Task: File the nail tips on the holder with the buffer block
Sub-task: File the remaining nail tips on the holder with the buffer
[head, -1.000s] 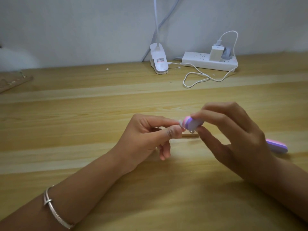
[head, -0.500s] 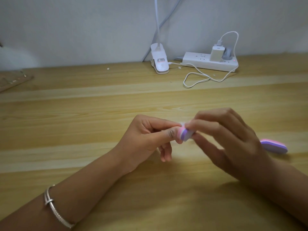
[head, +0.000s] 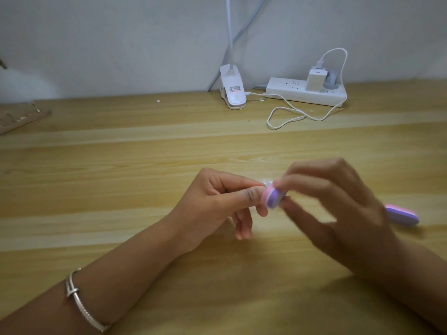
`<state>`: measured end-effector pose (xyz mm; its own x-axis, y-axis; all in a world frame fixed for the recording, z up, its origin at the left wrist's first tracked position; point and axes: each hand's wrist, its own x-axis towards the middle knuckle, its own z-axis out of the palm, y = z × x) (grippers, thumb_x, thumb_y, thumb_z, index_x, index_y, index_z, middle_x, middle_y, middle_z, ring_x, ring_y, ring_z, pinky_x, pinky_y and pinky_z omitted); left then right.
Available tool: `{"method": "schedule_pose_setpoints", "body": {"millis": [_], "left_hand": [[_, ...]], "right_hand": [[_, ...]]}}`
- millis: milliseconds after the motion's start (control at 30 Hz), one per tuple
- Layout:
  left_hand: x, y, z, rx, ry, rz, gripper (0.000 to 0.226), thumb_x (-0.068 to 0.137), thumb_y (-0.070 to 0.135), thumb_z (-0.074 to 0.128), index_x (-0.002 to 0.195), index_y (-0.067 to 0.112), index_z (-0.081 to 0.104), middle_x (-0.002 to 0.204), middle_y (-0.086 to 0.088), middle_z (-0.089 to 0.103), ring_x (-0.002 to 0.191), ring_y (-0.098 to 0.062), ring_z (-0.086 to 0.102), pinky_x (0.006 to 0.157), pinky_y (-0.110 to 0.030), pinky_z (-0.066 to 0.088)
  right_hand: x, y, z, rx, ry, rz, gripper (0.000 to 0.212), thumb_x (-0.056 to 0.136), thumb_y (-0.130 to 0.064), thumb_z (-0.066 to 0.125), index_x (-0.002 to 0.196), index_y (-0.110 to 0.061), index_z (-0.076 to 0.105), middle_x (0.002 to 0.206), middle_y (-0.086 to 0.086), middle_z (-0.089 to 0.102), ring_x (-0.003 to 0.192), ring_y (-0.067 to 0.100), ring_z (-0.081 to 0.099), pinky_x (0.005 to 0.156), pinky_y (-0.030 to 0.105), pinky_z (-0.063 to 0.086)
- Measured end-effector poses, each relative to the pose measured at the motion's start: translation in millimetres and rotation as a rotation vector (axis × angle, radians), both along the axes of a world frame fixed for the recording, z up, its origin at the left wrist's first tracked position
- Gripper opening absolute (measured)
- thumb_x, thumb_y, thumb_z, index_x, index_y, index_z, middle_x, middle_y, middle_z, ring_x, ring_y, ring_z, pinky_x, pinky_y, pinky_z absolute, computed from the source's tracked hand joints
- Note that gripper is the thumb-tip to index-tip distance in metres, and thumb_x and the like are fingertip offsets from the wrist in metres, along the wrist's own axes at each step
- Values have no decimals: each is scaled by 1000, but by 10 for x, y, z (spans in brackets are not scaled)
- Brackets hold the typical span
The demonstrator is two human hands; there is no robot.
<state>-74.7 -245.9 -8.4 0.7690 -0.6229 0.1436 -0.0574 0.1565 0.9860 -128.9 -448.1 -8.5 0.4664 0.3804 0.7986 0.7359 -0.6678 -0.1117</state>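
1. While your left hand (head: 217,201) pinched a pale nail tip (head: 267,183) between thumb and forefinger, its other fingers curled loosely.
2. Your right hand (head: 338,213), blurred, gripped the buffer block (head: 273,199) in curled fingers, its end at that tip, above the table (head: 145,165).

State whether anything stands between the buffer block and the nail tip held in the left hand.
Nothing visible does. The buffer block, held by the right hand, sits against the left hand, which pinches a pale nail tip; blur hides the exact contact.
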Motion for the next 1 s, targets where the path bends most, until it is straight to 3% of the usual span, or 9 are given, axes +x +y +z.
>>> {"method": "schedule_pose_setpoints", "body": {"millis": [100, 200, 300, 433, 600, 733, 867, 1000], "left_hand": [[-39, -11, 22, 21, -65, -33, 18, 92, 10, 60, 82, 14, 74, 59, 2, 66, 43, -14, 59, 45, -24, 48], [-29, -18, 36, 57, -54, 15, 21, 96, 10, 52, 82, 3, 66, 62, -5, 58, 43, -21, 57, 43, -24, 46], [-22, -25, 38, 77, -52, 29, 22, 97, 12, 52, 83, -1, 63, 64, -10, 50, 42, -24, 55, 41, -24, 44], [-30, -27, 27, 73, -65, 22, 22, 96, 13, 51, 80, 4, 63, 63, -8, 50, 41, -23, 53, 41, -27, 43], [-37, -27, 10, 127, -80, -4, 25, 96, 17, 48, 78, 2, 60, 59, -3, 46, 39, -21, 49, 39, -28, 37], [-31, -3, 14, 180, -99, -23, 29, 95, 20, 49, 80, -3, 58, 56, -6, 47, 38, -21, 48, 38, -23, 34], [-32, -5, 19, 179, -69, -45, 27, 95, 21, 48, 73, 9, 59, 53, -2, 45, 35, -19, 44, 37, -20, 30], [-26, 7, 20, 176, -41, -61, 28, 95, 23, 47, 76, 6, 58, 51, 0, 46, 33, -19, 41, 36, -21, 29]], "right_hand": [[-39, 95, -43, -88, -24, 16, 18, 91, 0, 71, 109, -1, 74, 105, 14, 69, 96, 26, 62, 95, 28, 48], [29, 16, -4, -39, -6, -57, 15, 88, 4, 70, 103, 5, 71, 99, 14, 70, 90, 29, 62, 93, 27, 48], [42, -20, 9, 42, -6, -74, 18, 88, 4, 69, 105, 2, 69, 98, 10, 71, 88, 29, 62, 90, 29, 49], [19, 29, -25, -28, -49, -28, 17, 92, -7, 64, 109, -5, 58, 103, 5, 64, 94, 24, 57, 97, 24, 44], [64, -2, -22, -50, 43, -106, 14, 85, -4, 60, 94, 4, 67, 94, 11, 66, 90, 29, 63, 86, 33, 51], [41, 60, -54, -113, 24, -75, 11, 86, -1, 61, 92, 3, 70, 92, 11, 66, 85, 28, 61, 84, 32, 52], [98, 16, -31, -101, 15, -151, 13, 77, 4, 67, 89, 3, 72, 90, 11, 69, 81, 30, 65, 76, 38, 56], [27, 104, -67, -116, -5, -77, 10, 84, 0, 68, 92, 3, 73, 90, 13, 68, 80, 30, 63, 79, 35, 54]]}}
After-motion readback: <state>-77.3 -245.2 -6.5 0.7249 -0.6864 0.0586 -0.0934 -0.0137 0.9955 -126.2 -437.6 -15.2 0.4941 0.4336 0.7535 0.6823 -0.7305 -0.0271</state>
